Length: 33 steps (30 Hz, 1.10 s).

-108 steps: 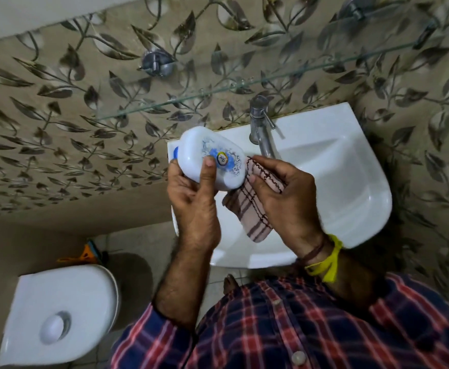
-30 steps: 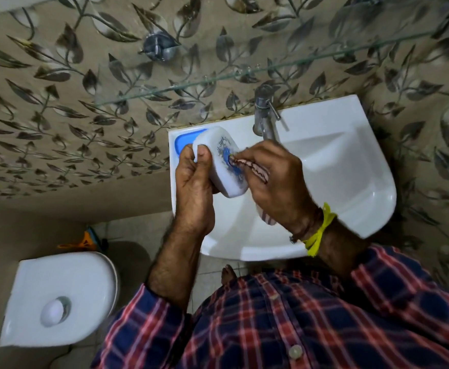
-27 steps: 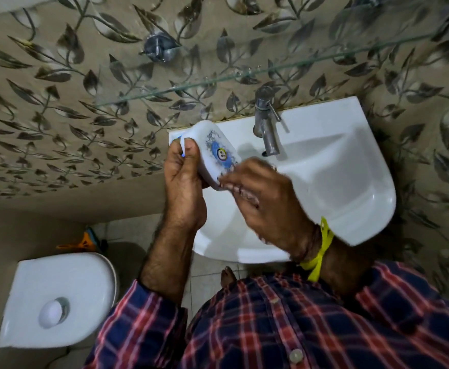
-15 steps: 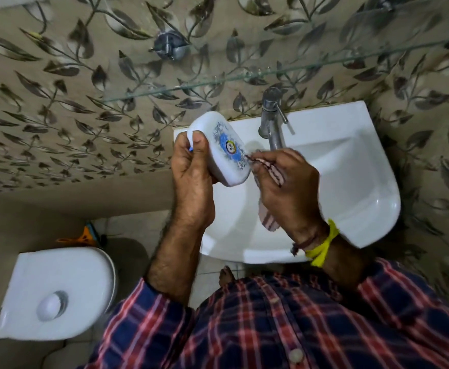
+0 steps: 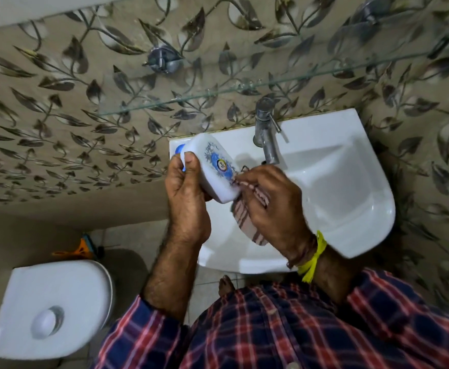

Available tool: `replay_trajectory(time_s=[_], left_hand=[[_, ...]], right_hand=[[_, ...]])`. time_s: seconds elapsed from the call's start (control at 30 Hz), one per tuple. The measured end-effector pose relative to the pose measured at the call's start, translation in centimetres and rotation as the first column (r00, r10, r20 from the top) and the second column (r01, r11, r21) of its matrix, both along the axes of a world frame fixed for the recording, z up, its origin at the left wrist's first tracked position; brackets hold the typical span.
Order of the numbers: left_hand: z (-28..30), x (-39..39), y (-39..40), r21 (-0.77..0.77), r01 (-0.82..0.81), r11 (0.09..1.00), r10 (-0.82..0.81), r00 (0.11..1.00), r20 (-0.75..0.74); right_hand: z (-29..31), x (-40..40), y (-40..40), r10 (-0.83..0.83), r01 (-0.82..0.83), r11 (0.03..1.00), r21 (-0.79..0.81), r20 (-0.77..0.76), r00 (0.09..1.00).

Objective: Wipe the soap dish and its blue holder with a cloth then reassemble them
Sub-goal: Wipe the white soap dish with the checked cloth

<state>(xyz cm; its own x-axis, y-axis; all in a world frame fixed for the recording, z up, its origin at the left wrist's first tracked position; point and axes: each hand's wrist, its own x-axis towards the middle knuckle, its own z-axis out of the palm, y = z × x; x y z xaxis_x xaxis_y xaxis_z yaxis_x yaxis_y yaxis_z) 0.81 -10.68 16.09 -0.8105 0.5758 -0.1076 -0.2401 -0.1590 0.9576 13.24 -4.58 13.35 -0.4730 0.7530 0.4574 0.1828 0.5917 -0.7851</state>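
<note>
My right hand (image 5: 268, 209) pinches the striped cloth (image 5: 247, 222) against the soap dish (image 5: 212, 169), which my left hand (image 5: 188, 193) grips over the basin (image 5: 351, 182). A hard wipe could knock it loose; the blue holder (image 5: 178, 149) peeks out behind.

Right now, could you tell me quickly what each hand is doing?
Left hand: closed round the white soap dish, holding it up over the sink.
Right hand: closed on the striped cloth, pressing it against the dish.
</note>
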Motion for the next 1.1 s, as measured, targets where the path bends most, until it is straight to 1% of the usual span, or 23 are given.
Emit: replay_trajectory(time_s=[0.03, 0.07, 0.17, 0.2, 0.3, 0.33, 0.47, 0.5, 0.57, 0.6, 0.63, 0.7, 0.73, 0.77, 0.87, 0.9, 1.0, 1.03, 1.07, 1.1], left_hand=[[-0.1, 0.2, 0.1, -0.002, -0.003, 1.000, 0.003, 1.000, 0.008], [-0.1, 0.1, 0.2, 0.001, -0.008, 1.000, 0.008, 1.000, 0.008], [0.3, -0.9, 0.5, 0.036, -0.024, 0.999, 0.024, 1.000, -0.003], [0.3, -1.0, 0.5, 0.033, -0.018, 0.999, 0.019, 1.000, -0.009], [0.0, -0.5, 0.7, -0.003, 0.007, 1.000, -0.007, 1.000, -0.024], [-0.2, -0.5, 0.6, -0.006, 0.013, 1.000, -0.013, 1.000, -0.025], [0.0, -1.1, 0.3, 0.012, 0.018, 1.000, -0.018, 1.000, -0.016], [-0.1, -1.0, 0.3, 0.005, 0.026, 1.000, -0.026, 0.999, -0.019], [-0.5, -0.2, 0.2, -0.018, 0.055, 0.998, -0.055, 0.998, -0.007], [-0.7, 0.0, 0.1, -0.024, 0.066, 0.998, -0.066, 0.998, -0.002], [-0.9, 0.1, 0.1, -0.029, 0.071, 0.997, -0.071, 0.997, -0.010], [-0.8, 0.0, 0.0, -0.025, 0.070, 0.997, -0.071, 0.997, -0.033], [-0.7, -0.1, 0.0, -0.016, 0.075, 0.997, -0.076, 0.996, -0.035], [-0.8, 0.0, 0.0, -0.015, 0.085, 0.996, -0.086, 0.996, -0.033], [-1.1, 0.6, 0.2, -0.028, 0.113, 0.993, -0.113, 0.993, -0.015], [-1.1, 0.6, 0.3, -0.024, 0.116, 0.993, -0.116, 0.993, -0.012], [-1.0, 0.1, 0.2, -0.032, 0.090, 0.995, -0.091, 0.996, -0.004], [-0.9, 0.1, 0.2, -0.034, 0.083, 0.996, -0.083, 0.997, -0.001], [-0.9, 0.3, 0.2, -0.034, 0.084, 0.996, -0.084, 0.996, -0.001], [-0.9, 0.6, 0.2, -0.035, 0.091, 0.995, -0.091, 0.996, -0.003]], right_hand=[[0.0, -0.3, 0.6, -0.047, 0.046, 0.999, -0.027, -0.017, 0.999], [0.1, -0.5, 0.9, -0.054, 0.054, 0.998, -0.030, -0.029, 0.998], [-0.1, -0.3, -0.4, 0.046, -0.045, 0.999, 0.018, -0.045, 0.998], [-0.2, -0.1, -0.7, 0.048, -0.047, 0.999, 0.019, -0.048, 0.998], [-0.1, -0.7, 0.9, -0.090, 0.083, 0.993, -0.087, -0.080, 0.993], [0.0, -1.0, 1.6, -0.106, 0.098, 0.991, -0.088, -0.080, 0.991], [-0.4, -0.4, 0.7, -0.002, 0.001, 0.998, -0.070, -0.018, 1.000], [-0.3, -0.3, 0.8, -0.017, 0.015, 0.995, -0.095, -0.022, 1.000], [-0.2, -0.6, 1.8, -0.109, 0.098, 0.980, -0.173, -0.057, 0.992], [0.0, -0.8, 2.4, -0.118, 0.105, 0.980, -0.170, -0.068, 0.991], [0.2, -0.9, 2.5, -0.094, 0.085, 0.988, -0.125, -0.065, 0.993], [0.2, -0.7, 1.1, 0.010, -0.010, 1.000, -0.004, -0.017, 1.000], [0.0, -0.4, 0.3, 0.054, -0.055, 0.998, 0.025, 0.008, 0.998], [0.0, -0.2, 0.0, 0.058, -0.058, 0.998, 0.022, 0.016, 0.998], [0.1, -0.9, 1.5, -0.079, 0.078, 0.994, -0.080, -0.015, 0.997], [0.3, -0.9, 1.9, -0.081, 0.080, 0.994, -0.073, -0.015, 0.997], [0.2, -0.5, 0.4, 0.065, -0.065, 0.998, -0.003, 0.028, 0.998], [0.1, -0.2, -0.1, 0.084, -0.084, 0.996, 0.001, 0.037, 0.996], [0.1, -0.1, -0.1, 0.058, -0.058, 0.998, -0.015, 0.037, 0.998], [0.1, -0.3, 0.6, -0.005, 0.007, 0.999, -0.048, 0.027, 1.000]])
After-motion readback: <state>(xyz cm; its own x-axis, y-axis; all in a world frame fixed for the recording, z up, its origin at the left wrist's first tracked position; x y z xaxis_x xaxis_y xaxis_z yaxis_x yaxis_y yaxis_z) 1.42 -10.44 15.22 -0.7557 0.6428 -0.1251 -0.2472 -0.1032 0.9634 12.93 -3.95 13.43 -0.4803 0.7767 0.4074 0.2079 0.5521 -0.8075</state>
